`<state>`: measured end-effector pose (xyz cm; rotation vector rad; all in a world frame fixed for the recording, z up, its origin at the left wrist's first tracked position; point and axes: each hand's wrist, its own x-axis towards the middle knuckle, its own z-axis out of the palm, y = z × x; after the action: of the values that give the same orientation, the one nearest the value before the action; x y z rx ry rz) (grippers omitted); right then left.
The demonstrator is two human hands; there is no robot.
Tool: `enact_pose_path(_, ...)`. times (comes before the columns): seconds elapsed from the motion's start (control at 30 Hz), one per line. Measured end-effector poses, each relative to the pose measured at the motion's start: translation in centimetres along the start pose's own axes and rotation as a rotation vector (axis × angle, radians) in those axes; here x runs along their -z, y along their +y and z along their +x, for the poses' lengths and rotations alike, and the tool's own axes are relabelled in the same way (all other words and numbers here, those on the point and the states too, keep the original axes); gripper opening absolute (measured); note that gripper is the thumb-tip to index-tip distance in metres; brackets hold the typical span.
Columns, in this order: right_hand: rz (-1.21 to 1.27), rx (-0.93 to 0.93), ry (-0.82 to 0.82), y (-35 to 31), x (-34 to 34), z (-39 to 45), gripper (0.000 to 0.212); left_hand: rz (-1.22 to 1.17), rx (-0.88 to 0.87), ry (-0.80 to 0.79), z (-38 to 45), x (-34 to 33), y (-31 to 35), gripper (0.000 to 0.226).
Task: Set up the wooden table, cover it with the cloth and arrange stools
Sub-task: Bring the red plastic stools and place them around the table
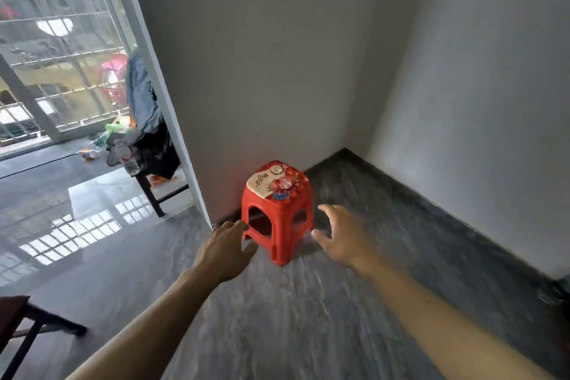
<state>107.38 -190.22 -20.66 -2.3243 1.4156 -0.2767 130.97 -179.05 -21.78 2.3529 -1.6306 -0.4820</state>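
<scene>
A small red plastic stool with a flowered seat (279, 207) is seen upright on the grey floor against the wall. It is flanked by the left hand (226, 248) and right hand (342, 239), both spread and empty. No cloth-covered table is shown; the stools are judged not yet arranged.

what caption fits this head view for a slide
Both open hands, left hand and right hand, reach toward a red plastic stool standing by the white wall.
</scene>
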Motion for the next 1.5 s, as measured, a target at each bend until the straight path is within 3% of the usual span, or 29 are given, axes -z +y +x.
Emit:
enact_pose_path(0.2, -0.035, -0.007, -0.017, 0.1, -1.2, 12.3, 0.065, -0.015, 0.008, -0.046, 11.9, 0.0, -3.4, 0.055)
enact_pose_path(0.33, 0.019, -0.069, 0.018, -0.8, -1.2, 19.4, 0.063, -0.055, -0.006, -0.082, 20.8, 0.8, -4.8, 0.046)
enact_pose_path(0.73, 0.009, -0.148, -0.022, 1.8, -3.3, 35.2, 0.066, -0.031, -0.019, -0.24, 39.2, 0.0, -4.6, 0.069)
enact_pose_path(1.13, 0.135, -0.245, -0.156, 8.6, -10.3, 50.0, 0.12, -0.015, 0.058, -0.333, 54.5, -5.4, -7.5, 0.054)
enact_pose_path(1.37, 0.167, -0.383, -0.195, 12.4, -19.6, 55.7, 0.078, -0.009, 0.007, -0.436, 64.9, -15.4, -11.8, 0.066)
enact_pose_path(1.5, 0.185, -0.511, -0.167, 15.4, -26.9, 58.2, 0.069, 0.04, -0.055, -0.436, 69.8, -21.5, -15.0, 0.061)
